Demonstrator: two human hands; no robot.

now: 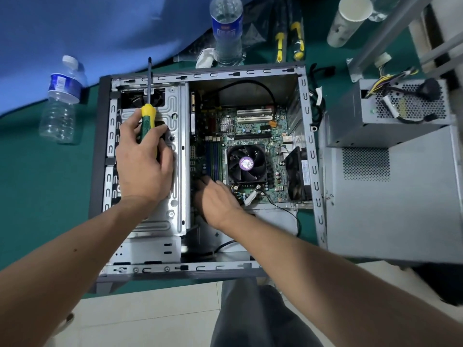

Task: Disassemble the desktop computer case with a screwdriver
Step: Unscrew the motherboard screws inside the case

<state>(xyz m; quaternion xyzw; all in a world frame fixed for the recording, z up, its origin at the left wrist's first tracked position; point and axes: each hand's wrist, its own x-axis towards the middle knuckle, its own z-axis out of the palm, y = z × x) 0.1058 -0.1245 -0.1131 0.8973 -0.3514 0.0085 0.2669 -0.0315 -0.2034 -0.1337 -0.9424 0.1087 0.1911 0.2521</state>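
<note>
An open desktop case (309, 151) lies on its side on the green table, its motherboard (253, 128) and CPU fan (246, 163) exposed. My left hand (144, 164) rests on the metal drive cage (176, 116) and grips a yellow-green screwdriver (148, 106), whose shaft points away from me over the case's far edge. My right hand (215, 199) reaches down into the case beside the cage, near the memory slots. Its fingertips are hidden in the dark gap, so what they touch cannot be told.
A removed power supply (390, 113) with loose cables lies on the detached side panel (390, 204) at the right. Two water bottles (61, 101) (226, 31) stand behind and left of the case. Yellow-handled tools (288, 38) and a paper cup (349, 18) sit at the back.
</note>
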